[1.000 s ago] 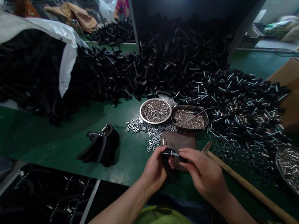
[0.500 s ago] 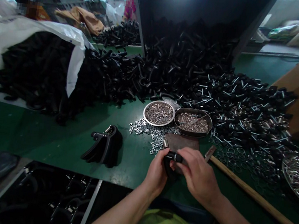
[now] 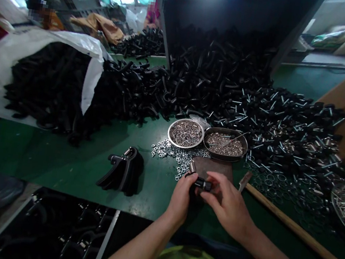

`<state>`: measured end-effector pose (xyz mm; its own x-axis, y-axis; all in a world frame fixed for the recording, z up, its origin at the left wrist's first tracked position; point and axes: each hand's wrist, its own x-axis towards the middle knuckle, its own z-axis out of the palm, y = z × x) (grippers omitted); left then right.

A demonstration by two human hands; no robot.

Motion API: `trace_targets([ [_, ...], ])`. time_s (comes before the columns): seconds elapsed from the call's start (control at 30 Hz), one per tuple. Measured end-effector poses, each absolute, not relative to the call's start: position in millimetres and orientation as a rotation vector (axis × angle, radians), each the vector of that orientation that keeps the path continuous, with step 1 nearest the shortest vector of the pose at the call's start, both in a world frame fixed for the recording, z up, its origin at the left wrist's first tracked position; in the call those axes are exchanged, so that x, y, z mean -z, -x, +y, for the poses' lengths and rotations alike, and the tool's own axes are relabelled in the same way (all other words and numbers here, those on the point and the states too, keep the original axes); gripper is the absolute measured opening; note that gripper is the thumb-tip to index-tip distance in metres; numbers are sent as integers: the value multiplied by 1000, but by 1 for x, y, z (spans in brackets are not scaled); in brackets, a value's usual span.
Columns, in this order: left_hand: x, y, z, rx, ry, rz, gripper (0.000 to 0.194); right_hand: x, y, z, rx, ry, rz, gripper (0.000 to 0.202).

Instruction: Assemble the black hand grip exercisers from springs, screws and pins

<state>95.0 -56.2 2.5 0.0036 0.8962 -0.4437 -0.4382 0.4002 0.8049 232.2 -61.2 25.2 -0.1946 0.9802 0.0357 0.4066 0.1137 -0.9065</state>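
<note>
Over the front of the bench, my left hand (image 3: 180,197) is closed around a black plastic clamp-like part (image 3: 199,183). A metal coil spring (image 3: 192,166) sticks up from it, beyond my thumb. My right hand (image 3: 229,205) has its thumb and fingers curled about the ribbed black knob (image 3: 207,186) at the part's right end; the fingertips are partly hidden. Left of my hands, several similar black parts with springs stand nested together (image 3: 125,172). Just behind my hands lies a flat brown plate (image 3: 218,167), with loose metal nuts (image 3: 169,150) scattered beside it.
A round bowl (image 3: 169,131) and an oval tin (image 3: 245,151) hold small metal pieces. A wooden-handled hammer (image 3: 288,220) lies at the right. Black parts pile up behind, before a tilted bin (image 3: 242,10). A crate (image 3: 107,241) of parts is at lower left. Two people are farther back.
The view has shifted slightly, so the bench things appear a little farther right. My right fingers have loosened and spread a little around the knob; my left hand keeps its hold.
</note>
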Motion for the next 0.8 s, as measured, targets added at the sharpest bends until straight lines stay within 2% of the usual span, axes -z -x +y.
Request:
trace_targets([
  [0.07,-5,-96,-57,-1156,-744,1191,23,-25,-228,-61,-1130,1315,-1550,27],
  [0.17,-8,-100,-61,-1164,-1041,1389,29,-21,-217,-62,-1585,1232,-977,26],
  [0.27,-9,-102,-64,-1161,-1329,1619,58,-12,-211,-66,-1804,1178,-504,28],
  [0.33,-7,-99,-63,-1037,-1479,1657,66,-4,-217,-65,-1911,1208,-528,30],
  [0.43,-2,-90,-56,-790,-1639,1644,59,1,-240,-43,-2050,1310,-1113,37],
  [0.5,4,-85,-49,-641,-1779,1636,58,-3,-255,-12,-1825,1462,-1670,36],
  [0.63,14,-84,-42,-438,-2132,1582,53,-23,-248,70,-509,1695,-2252,25],
  [0.7,16,-87,-43,-419,-2255,1553,52,-30,-228,107,-289,1728,-2270,25],
  [0.8,18,-90,-45,-448,-2307,1551,54,-28,-196,147,-172,1764,-2319,26],
])
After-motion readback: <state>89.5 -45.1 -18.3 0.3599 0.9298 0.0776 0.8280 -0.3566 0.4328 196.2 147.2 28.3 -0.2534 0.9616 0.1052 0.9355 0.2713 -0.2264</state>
